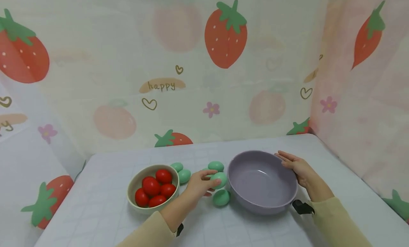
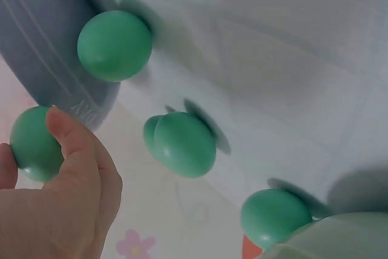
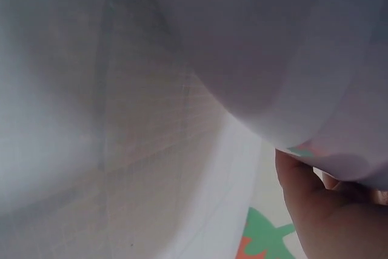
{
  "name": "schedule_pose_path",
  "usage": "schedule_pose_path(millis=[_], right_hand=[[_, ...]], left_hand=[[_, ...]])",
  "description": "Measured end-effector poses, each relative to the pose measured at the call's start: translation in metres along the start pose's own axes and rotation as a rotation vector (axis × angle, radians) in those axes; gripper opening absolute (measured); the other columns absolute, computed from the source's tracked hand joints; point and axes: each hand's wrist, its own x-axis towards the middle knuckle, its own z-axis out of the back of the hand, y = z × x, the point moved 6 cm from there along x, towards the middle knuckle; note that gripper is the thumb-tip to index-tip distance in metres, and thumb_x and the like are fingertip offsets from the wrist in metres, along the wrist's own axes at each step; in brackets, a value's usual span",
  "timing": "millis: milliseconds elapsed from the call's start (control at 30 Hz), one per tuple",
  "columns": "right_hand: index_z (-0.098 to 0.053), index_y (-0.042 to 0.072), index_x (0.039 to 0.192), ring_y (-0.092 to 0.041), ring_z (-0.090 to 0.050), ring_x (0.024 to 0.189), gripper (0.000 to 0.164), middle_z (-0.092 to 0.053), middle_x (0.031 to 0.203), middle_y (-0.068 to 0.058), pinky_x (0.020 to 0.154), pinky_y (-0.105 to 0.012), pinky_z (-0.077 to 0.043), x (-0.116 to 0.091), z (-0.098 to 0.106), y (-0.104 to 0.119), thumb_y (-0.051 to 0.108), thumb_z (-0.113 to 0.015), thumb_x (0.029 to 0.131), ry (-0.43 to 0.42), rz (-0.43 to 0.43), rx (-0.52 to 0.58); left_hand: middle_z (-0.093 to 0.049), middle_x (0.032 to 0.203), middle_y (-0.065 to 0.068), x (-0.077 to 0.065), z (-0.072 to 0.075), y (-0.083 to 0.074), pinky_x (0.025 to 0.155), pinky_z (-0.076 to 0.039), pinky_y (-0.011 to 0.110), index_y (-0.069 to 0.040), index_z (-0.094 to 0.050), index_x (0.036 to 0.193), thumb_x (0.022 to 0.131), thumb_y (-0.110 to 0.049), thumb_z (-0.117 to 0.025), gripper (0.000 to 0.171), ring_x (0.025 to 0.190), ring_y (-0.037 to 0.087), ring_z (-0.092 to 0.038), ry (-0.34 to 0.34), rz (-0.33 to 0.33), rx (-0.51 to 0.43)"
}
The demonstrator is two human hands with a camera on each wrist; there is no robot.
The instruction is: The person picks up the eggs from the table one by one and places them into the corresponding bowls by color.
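Strawberry-printed cloth [image 1: 179, 33] is being used as a backdrop behind and beside a white, faintly gridded surface [image 1: 96, 190]. Red eggs [image 1: 151, 186] are being held in a cream bowl [image 1: 136, 181] at the left, while a wider purple bowl [image 1: 262, 186] is being steadied at the right.

One green egg [image 1: 219, 180] is being pinched between the thumb and fingers of the left hand [image 1: 198, 186], just beside the near-left rim of the purple bowl. Whether its shell is touching that rim cannot fairly be told from these angles. The fingers of the right hand [image 1: 298, 170] are being laid fairly straight against the far-right outer side of the purple bowl, with nothing being clasped.

Other green eggs are being left loose on the surface: a front egg [image 1: 221, 198] near the purple bowl, a back egg [image 1: 215, 166] beyond the left hand, and a pair [image 1: 184, 176] beside the cream bowl.

Judging by the smooth, glossy shell, something light, stiff and rather slippery is being handled, prone to rolling if squeezed off-centre. Grip is being best served by opposing contact around the widest part, with only gentle pressure being applied.
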Motion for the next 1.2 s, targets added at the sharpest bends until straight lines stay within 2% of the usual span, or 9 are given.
schedule_pose_path(millis=[133, 333, 533, 833, 1000, 1133, 1200], right_hand=[[-0.014, -0.004, 0.152, 0.012, -0.054, 0.101, 0.067, -0.062, 0.12, 0.02, 0.088, -0.014, -0.041, -0.001, 0.001, 0.001, 0.004, -0.053, 0.098, 0.001, 0.013, 0.014], [-0.012, -0.004, 0.152, 0.013, -0.053, 0.104, 0.067, -0.058, 0.125, 0.017, 0.09, -0.014, -0.04, -0.002, 0.003, 0.002, 0.004, -0.052, 0.099, -0.021, 0.001, -0.01], [-0.014, -0.005, 0.151, 0.012, -0.054, 0.103, 0.067, -0.059, 0.126, 0.014, 0.092, -0.016, -0.04, -0.001, 0.002, 0.001, 0.004, -0.054, 0.098, -0.037, 0.0, 0.01], [-0.014, -0.004, 0.152, 0.01, -0.052, 0.108, 0.066, -0.043, 0.142, 0.001, 0.088, -0.013, -0.041, 0.001, 0.005, 0.005, 0.006, -0.053, 0.098, -0.038, -0.005, -0.058], [-0.012, -0.003, 0.152, 0.009, -0.052, 0.109, 0.066, -0.037, 0.145, -0.003, 0.089, -0.014, -0.041, 0.001, 0.004, 0.004, 0.005, -0.051, 0.099, -0.019, -0.011, -0.038], [-0.013, -0.003, 0.152, 0.01, -0.053, 0.107, 0.065, -0.032, 0.147, -0.008, 0.087, -0.013, -0.042, 0.0, 0.002, 0.002, 0.004, -0.05, 0.099, -0.032, -0.02, -0.037], [-0.013, -0.003, 0.152, 0.006, -0.05, 0.115, 0.065, -0.028, 0.149, -0.011, 0.088, -0.013, -0.042, 0.002, 0.0, 0.002, 0.004, -0.049, 0.099, -0.025, -0.016, -0.041]], left_hand=[[-0.063, 0.115, 0.015, 0.003, -0.004, -0.006, 0.075, -0.055, 0.038, 0.001, -0.056, 0.133, 0.091, -0.016, -0.069, 0.047, 0.08, 0.023, -0.065, 0.009, -0.018, -0.042], [-0.065, 0.11, 0.013, 0.006, -0.014, -0.014, 0.075, -0.056, 0.036, 0.002, -0.056, 0.132, 0.093, -0.015, -0.068, 0.045, 0.079, 0.022, -0.066, 0.058, -0.044, -0.083], [-0.066, 0.102, 0.01, 0.011, -0.025, -0.02, 0.069, -0.056, 0.03, 0.001, -0.057, 0.132, 0.093, -0.016, -0.067, 0.044, 0.073, 0.017, -0.064, 0.057, -0.033, -0.113], [-0.064, 0.08, 0.004, 0.026, -0.047, -0.027, 0.056, -0.05, 0.02, 0.0, -0.055, 0.133, 0.093, -0.015, -0.066, 0.044, 0.061, 0.01, -0.059, 0.059, 0.031, -0.222], [-0.065, 0.087, 0.006, 0.031, -0.055, -0.035, 0.054, -0.049, 0.019, -0.001, -0.055, 0.133, 0.092, -0.014, -0.068, 0.045, 0.061, 0.01, -0.059, 0.021, 0.036, -0.251], [-0.064, 0.089, 0.007, 0.033, -0.064, -0.038, 0.055, -0.05, 0.019, -0.001, -0.055, 0.132, 0.092, -0.012, -0.068, 0.043, 0.064, 0.011, -0.059, 0.027, 0.047, -0.269], [-0.064, 0.088, 0.008, 0.036, -0.068, -0.038, 0.056, -0.05, 0.019, -0.001, -0.054, 0.132, 0.093, -0.012, -0.067, 0.043, 0.065, 0.012, -0.059, 0.024, 0.063, -0.286]])
